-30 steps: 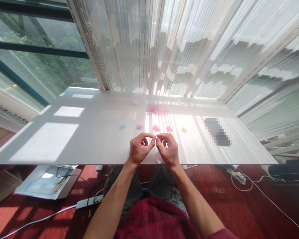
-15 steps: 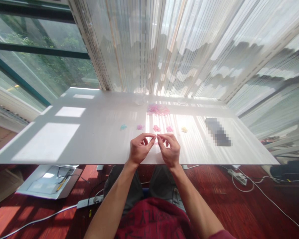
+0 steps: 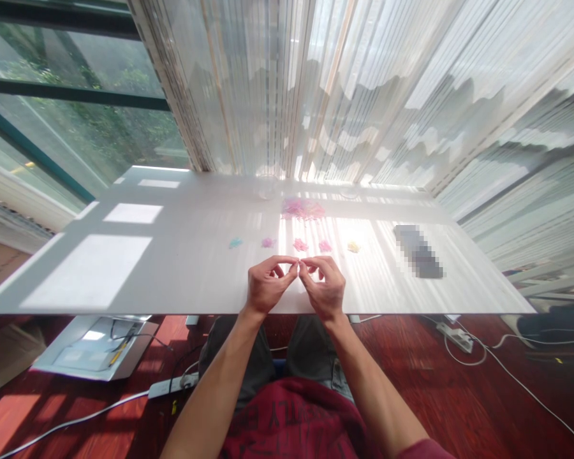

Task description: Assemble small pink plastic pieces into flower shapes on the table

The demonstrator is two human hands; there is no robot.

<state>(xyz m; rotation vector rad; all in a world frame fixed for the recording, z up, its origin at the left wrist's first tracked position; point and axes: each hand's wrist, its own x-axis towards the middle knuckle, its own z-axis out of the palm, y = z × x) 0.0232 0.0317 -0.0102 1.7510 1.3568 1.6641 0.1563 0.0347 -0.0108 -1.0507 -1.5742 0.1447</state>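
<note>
The left hand [image 3: 270, 287] and right hand [image 3: 324, 287], tips slightly apart half a second ago, now nearly meet. Both are narrowed to pinches; anything held is too small to tell. Beyond them on the surface [image 3: 196, 268] lie the teal heap [image 3: 235, 243], purple heap [image 3: 268, 243], red heap [image 3: 300, 245], pink heap [image 3: 325, 245] and yellow heap [image 3: 353, 246], the large pile [image 3: 303, 208] farther back.

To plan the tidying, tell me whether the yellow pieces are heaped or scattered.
Heaped: the yellow pieces sit in one small clump on the white table, beyond the right hand.
</note>
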